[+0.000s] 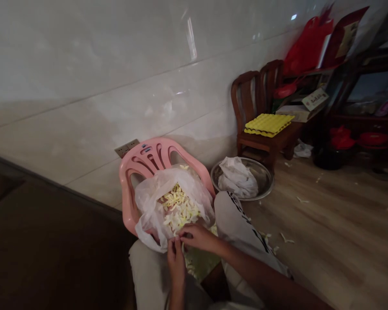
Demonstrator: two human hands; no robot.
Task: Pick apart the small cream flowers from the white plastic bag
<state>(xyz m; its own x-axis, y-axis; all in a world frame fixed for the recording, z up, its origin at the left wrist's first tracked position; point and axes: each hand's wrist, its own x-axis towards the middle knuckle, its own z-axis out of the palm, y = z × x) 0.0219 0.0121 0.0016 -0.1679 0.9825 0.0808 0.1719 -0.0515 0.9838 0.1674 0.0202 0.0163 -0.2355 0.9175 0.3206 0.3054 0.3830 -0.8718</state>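
Observation:
My left hand [176, 255] and my right hand [195, 237] meet at their fingertips over the near edge of an open white plastic bag [148, 193]. Both are closed in a pinch. Whatever is between the fingertips is too small and hidden to make out. Inside the bag lies a heap of pale yellow and white petal-like pieces [177, 206], just beyond my fingers. The bag rests on the seat of a pink plastic chair [126, 202] in front of my knees. More pale pieces lie below my hands, between my legs.
A metal basin [267, 187] holding a crumpled white plastic bag [237, 177] stands right of the chair. Yellow egg trays [269, 124] sit on a wooden chair [245, 97] by the wall. Pale scraps [287, 238] are scattered on the floor. A wall socket [126, 148] is behind the pink chair.

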